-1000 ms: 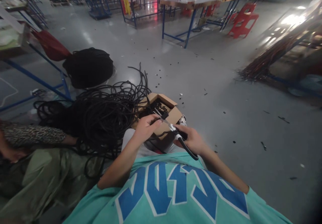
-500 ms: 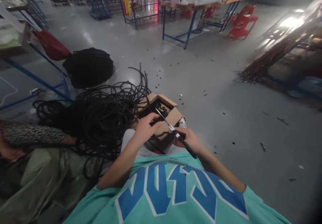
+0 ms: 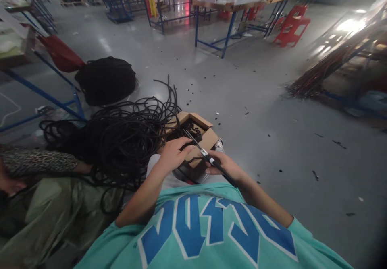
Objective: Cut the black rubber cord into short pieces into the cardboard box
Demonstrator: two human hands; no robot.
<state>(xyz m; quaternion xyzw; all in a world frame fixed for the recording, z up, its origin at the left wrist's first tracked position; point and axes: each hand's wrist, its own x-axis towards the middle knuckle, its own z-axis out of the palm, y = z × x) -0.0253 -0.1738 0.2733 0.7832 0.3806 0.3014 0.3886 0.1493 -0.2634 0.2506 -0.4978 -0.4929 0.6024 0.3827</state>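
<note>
Over at two o'clock I see a red stool (image 3: pixel 290 26), a blue-legged table (image 3: pixel 242 7) at one, yellow cloth (image 3: pixel 152 5) hanging at eleven, red fabric (image 3: pixel 63 55) at ten.

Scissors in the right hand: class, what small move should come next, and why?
Probably ease the left hand back slightly before closing the scissors. The blades look slightly parted, with that hand's fingers close beside them, over the open cardboard box. Whether the left hand holds a piece is unclear.

Workshop, by its look: blue-legged worktables (image 3: pixel 229 7), heaped black coils (image 3: pixel 127 136), dark scraps (image 3: pixel 339 144) strewn over grey floor (image 3: pixel 256 96)
</note>
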